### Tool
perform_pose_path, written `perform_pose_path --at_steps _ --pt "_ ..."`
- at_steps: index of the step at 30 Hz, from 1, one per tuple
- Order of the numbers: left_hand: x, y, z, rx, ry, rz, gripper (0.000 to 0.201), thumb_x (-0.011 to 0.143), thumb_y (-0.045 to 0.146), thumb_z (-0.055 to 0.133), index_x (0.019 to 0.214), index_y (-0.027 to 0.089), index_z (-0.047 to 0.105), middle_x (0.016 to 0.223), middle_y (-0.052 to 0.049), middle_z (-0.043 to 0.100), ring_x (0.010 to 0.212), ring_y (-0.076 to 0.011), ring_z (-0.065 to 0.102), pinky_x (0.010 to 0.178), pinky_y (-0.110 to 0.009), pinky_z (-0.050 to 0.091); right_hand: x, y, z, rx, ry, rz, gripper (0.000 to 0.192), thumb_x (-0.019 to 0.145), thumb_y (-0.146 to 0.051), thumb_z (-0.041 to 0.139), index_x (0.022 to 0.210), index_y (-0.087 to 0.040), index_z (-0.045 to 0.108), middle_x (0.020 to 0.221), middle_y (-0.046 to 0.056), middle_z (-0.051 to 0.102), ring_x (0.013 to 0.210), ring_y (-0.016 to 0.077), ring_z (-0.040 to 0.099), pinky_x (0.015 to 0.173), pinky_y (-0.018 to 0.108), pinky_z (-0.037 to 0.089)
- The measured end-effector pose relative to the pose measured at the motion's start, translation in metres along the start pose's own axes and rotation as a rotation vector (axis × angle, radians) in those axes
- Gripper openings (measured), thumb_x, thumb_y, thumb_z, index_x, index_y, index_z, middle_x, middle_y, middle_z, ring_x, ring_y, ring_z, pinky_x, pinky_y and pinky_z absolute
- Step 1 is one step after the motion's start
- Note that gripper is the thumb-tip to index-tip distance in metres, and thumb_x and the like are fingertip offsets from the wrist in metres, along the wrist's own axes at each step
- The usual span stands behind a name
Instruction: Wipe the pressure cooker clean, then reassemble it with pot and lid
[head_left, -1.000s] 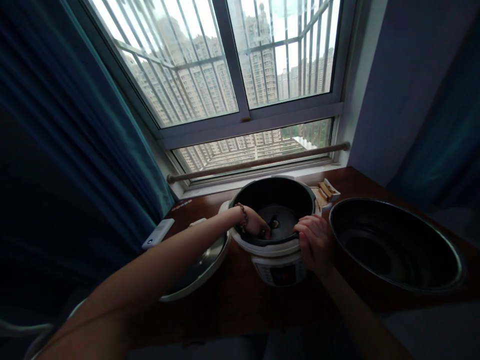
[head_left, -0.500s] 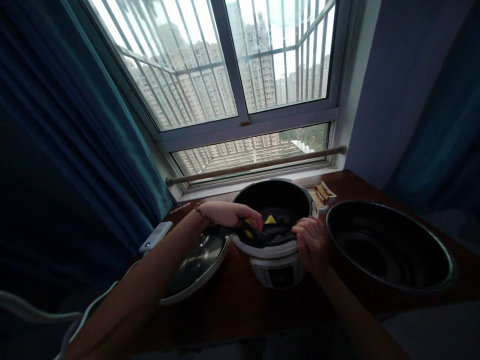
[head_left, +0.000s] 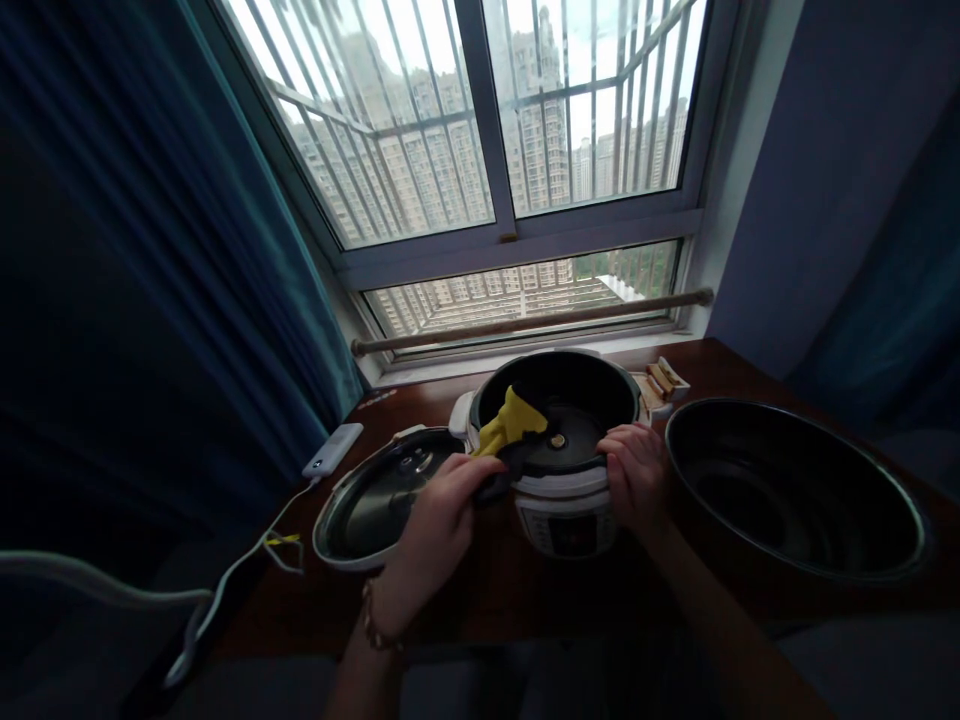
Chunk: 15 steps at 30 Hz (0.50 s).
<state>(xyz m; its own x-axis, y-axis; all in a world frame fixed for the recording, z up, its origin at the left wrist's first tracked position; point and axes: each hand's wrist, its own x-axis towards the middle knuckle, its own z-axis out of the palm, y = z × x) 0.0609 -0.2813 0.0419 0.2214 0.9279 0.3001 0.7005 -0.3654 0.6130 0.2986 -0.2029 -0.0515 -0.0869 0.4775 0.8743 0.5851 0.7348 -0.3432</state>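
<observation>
On the table [head_left: 712,365], lid [head_left: 375,490] off, pot [head_left: 840,480] out; left hand [head_left: 442,515] holds yellow cloth [head_left: 514,425], right hand [head_left: 636,470] grips cooker rim [head_left: 562,484]; looks unfinished.

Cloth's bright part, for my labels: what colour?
The cloth is yellow there, clearest in the head view.

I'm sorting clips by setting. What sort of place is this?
Probably a room in a high-rise home: a blue curtain hangs beside a barred window overlooking tower blocks, and a cooker stands on a brown table.
</observation>
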Motion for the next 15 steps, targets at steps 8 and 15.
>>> perform_pose_path --at_steps 8,15 --pt "-0.066 -0.048 0.064 -1.071 0.599 -0.584 0.048 0.061 0.015 0.062 0.108 0.027 0.055 0.099 0.002 0.066 0.089 -0.0176 0.062 0.078 -0.026 0.049 -0.001 0.001 -0.002 0.007 -0.05 0.017 0.024 0.084 -0.017 0.037 0.096 -0.02 0.058 0.093 0.004 0.061 0.104 0.0183 0.051 0.099 0.044 0.03" --pt "-0.101 -0.061 0.069 -1.319 0.592 -0.867 0.038 0.062 0.028 0.065 0.1 0.021 0.066 0.095 -0.005 0.07 0.101 -0.0275 0.06 0.087 -0.037 0.049 -0.034 -0.03 -0.024 0.048 0.099 0.106 0.036 0.085 -0.018 0.039 0.119 -0.019 0.05 0.119 0.01 0.055 0.12 0.0236 0.043 0.098 0.047 0.035"
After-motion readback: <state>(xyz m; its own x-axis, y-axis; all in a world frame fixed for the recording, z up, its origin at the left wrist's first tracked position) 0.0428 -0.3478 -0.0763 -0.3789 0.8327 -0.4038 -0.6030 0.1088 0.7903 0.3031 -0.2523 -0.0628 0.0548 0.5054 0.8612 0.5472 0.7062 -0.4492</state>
